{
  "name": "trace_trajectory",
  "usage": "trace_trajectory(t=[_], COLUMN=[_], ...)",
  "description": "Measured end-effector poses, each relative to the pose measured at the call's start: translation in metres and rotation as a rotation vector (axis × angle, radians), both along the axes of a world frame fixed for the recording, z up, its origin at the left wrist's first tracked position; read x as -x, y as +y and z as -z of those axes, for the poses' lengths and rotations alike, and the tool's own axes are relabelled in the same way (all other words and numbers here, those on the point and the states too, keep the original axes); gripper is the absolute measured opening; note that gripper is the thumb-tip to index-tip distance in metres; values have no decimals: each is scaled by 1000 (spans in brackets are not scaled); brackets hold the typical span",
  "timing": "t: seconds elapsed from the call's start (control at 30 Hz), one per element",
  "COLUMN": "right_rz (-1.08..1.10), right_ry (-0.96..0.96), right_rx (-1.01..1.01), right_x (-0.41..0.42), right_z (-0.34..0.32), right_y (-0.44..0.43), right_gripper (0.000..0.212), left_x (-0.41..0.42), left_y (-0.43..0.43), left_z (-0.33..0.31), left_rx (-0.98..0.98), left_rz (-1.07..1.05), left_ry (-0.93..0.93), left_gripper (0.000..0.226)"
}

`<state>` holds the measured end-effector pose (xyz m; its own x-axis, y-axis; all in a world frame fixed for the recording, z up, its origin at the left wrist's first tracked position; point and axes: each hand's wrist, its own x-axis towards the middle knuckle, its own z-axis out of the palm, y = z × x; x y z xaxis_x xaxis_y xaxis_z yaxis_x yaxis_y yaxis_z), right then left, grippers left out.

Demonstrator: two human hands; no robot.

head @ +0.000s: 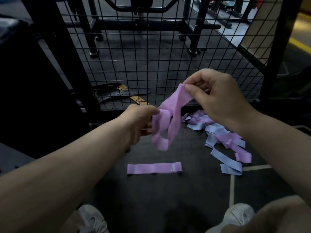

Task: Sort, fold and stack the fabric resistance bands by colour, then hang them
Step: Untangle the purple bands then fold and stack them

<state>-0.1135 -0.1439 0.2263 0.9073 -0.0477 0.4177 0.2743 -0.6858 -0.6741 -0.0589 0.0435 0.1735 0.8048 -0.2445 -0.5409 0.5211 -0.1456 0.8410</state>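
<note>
- The lilac band (170, 115) is held up in the air between both hands, twisted, its length slanting from upper right down to lower left, with a loose loop dangling at the bottom.
- Its top end is pinched between the thumb and curled fingers of the right hand (217, 95), which is raised higher and farther out.
- The lower part is gripped by the left hand (139, 121), fingers curled round the fabric.
- Straight below, a folded band (154, 169) is laid flat on the floor (168, 199), long axis running left to right; the left hand is judged the nearer one.
- The mixed pile (217, 133) of lilac and blue bands is spread off to the right, close to the wire mesh (151, 47).
- The slant and twist would probably have to be taken out, so the held band is levelled to match the folded one.
</note>
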Motion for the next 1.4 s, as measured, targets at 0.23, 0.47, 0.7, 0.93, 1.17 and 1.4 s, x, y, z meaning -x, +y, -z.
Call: trace_trajectory(t=[0.23,0.47,0.7,0.93,1.17,1.4], right_rz=[-113,-47,56,42,207,325], right_ry=[67,111,317,403,274,228], right_rx=[-21,-134,-222,-257,-549,-631], right_x=[2,2,2,3,-7,-6], right_z=[5,4,0,0,-4,-2], right_y=[7,6,7,9,-7,-36], right_gripper=[14,17,15,13,7,12], left_x=[8,15,16,16,12,11], left_y=[-6,-11,-13,-15,-4,28], left_z=[-14,-9,-5,-6,5,13], left_rx=[207,326,294,352,271,121], left_rz=[164,299,300,287,471,578], left_ry=[-367,-376,-385,-350,-316,-177], left_gripper=[39,33,25,18,18,20])
